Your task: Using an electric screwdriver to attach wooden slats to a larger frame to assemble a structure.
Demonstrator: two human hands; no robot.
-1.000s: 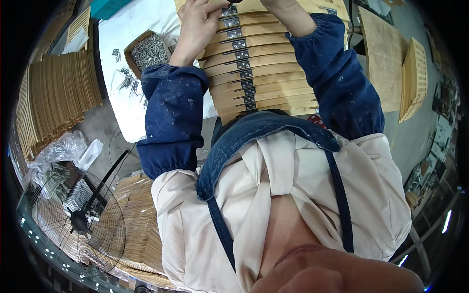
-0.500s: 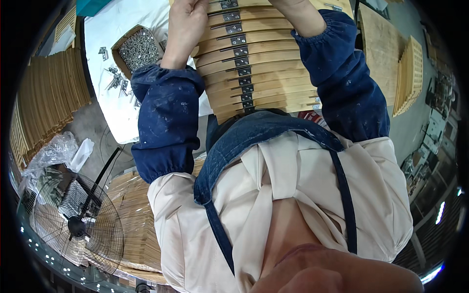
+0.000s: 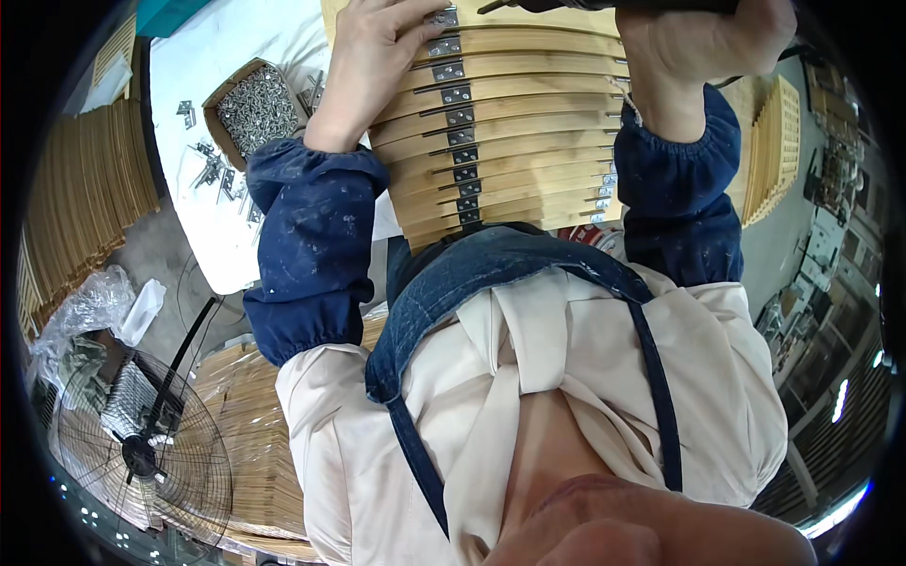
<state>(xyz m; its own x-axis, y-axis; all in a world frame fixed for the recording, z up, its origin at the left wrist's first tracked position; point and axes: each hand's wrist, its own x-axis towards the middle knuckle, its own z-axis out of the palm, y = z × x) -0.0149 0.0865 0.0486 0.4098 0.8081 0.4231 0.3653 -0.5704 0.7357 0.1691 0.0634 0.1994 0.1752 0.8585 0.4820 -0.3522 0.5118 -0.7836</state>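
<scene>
Overlapping light wooden panels [image 3: 538, 132] lie stacked in steps in front of me, with a column of metal hinges [image 3: 460, 116] down their left part. At the far end, my left hand [image 3: 363, 71] rests on the wood, thumb and forefinger closed at the edge of the farthest visible hinge [image 3: 442, 18]. My right hand [image 3: 703, 42] grips a black power screwdriver [image 3: 543, 5], partly cut off by the upper edge. Its pointed bit reaches left toward that hinge, a little apart from it.
On the white-covered table [image 3: 212, 250] to the left, a cardboard box [image 3: 219, 118] holds many small screws, with loose hinges [image 3: 212, 168] beside it. Stacked slatted wood [image 3: 85, 189] stands farther left. A black fan [image 3: 140, 456] is at the lower left; more wooden panels [image 3: 774, 151] stand right.
My right hand has moved right and now holds the power screwdriver, which was not in view before. My left hand has opened out somewhat and stays by the farthest hinge.
</scene>
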